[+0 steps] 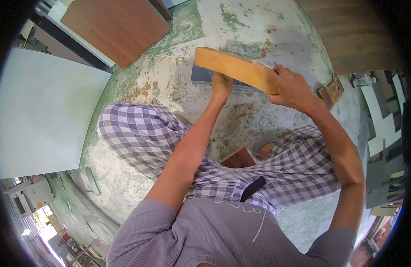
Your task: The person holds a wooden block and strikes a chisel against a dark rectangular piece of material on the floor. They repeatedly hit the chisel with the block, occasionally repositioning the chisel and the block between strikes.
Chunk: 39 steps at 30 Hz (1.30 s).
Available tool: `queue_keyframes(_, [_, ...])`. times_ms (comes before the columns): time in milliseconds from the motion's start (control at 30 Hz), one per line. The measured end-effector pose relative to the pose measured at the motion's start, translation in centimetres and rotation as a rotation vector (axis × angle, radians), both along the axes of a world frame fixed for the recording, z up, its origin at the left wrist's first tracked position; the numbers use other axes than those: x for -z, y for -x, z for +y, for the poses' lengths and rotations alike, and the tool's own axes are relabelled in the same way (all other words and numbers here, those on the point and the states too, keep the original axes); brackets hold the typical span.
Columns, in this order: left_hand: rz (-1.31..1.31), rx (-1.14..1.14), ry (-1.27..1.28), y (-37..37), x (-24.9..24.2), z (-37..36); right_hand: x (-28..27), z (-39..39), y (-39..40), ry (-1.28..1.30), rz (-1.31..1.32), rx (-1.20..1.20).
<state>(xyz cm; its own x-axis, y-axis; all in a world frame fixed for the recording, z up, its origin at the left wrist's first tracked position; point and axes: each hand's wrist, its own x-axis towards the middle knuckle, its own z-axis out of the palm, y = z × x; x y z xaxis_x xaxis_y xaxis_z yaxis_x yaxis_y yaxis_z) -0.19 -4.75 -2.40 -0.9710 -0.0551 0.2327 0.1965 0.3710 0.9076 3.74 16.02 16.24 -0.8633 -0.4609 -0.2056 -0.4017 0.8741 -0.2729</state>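
Board (232,69): yellow-brown and long, it was held up at a slant over the floor, its far-left end above a dark slab (201,74).
Right hand (294,89): closed around the board's right end, with the thumb on the near side and the fingers over the upper edge.
Left hand (221,89): partly curled under the board's middle, close to the slab; whether it gripped the board or the slab could not be told.
Slab: flat on the floor (161,89), partly hidden by the board.
Floor: worn green and white, with brown stains.
Between the legs: a reddish-brown block (239,158) sat near a foot (266,150) in a sandal.
Right side: a brown wooden piece (332,92) lay just beyond the right forearm.
Left side: a large pale panel (45,111) and a brown sheet (116,26) stood near each other.
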Motion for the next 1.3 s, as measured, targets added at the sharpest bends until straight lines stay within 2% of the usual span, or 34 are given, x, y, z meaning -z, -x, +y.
queue_keyframes(33, [0.054,0.013,0.081,-0.2,0.0,-0.1,-0.7,-0.3,0.0,0.032,0.058,-0.035])
queue_keyframes(200, [0.094,0.047,0.044,-0.5,-0.7,0.0,-0.5,-0.7,-0.5,0.203,0.158,-0.093])
queue_keyframes(267, [0.114,0.061,0.027,-0.5,-0.4,-0.1,1.4,0.0,0.2,-0.016,0.116,-0.102])
queue_keyframes(333, [-0.026,-0.021,0.035,-0.5,0.1,-0.2,1.5,-0.3,0.2,0.003,0.042,-0.053])
queue_keyframes(400, [0.015,-0.110,-0.009,-0.6,0.4,-0.6,1.3,-0.8,0.1,0.015,-0.046,-0.011])
queue_keyframes(467, [0.065,-0.186,-0.056,-0.1,2.2,-1.9,0.8,-0.9,-0.1,0.045,0.037,-0.020])
queue_keyframes(533, [-0.338,-0.177,-0.482,1.4,7.9,-5.6,0.3,-0.7,-0.1,0.046,0.067,-0.003])
queue_keyframes(567, [-0.334,-0.174,-0.487,1.0,8.6,-6.0,0.1,-0.5,0.0,0.051,0.092,0.007])
queue_keyframes(633, [-0.606,-0.462,-1.048,-0.9,8.9,-6.2,-0.4,-0.1,0.2,0.083,0.111,0.022])
queue_keyframes(667, [-0.626,-0.511,-1.103,-1.6,8.8,-5.9,-0.5,0.1,0.3,0.121,0.121,0.039])
queue_keyframes(800, [-0.645,-0.575,-1.062,-1.2,7.1,-4.9,-1.5,0.2,0.8,0.120,0.164,0.052])
queue_keyframes(867, [-0.549,-0.429,-0.812,-0.4,5.9,-4.4,-1.8,0.1,1.0,0.123,0.219,0.044])
queue_keyframes(900, [-0.547,-0.429,-0.811,0.1,5.5,-4.2,-2.1,0.0,1.1,0.125,0.220,0.044])
queue_keyframes(967, [-0.171,-0.258,-0.411,0.8,5.6,-3.5,-2.5,-0.4,0.9,0.160,0.237,0.032])
queue_keyframes(1000, [-0.176,-0.256,-0.412,0.6,5.9,-3.0,-2.6,-0.6,0.8,0.159,0.233,0.035])
queue_keyframes(1067, [-0.109,-0.187,-0.334,-0.6,1.5,-1.1,-2.8,-0.9,0.4,0.204,0.253,-0.002])
queue_keyframes(1200, [-0.147,-0.188,-0.271,-1.6,-2.5,0.3,-1.1,-0.9,0.0,0.281,0.263,-0.075])
queue_keyframes(1300, [-0.041,-0.119,-0.137,-1.4,-0.4,-0.1,1.3,0.9,0.3,0.147,0.244,-0.152])
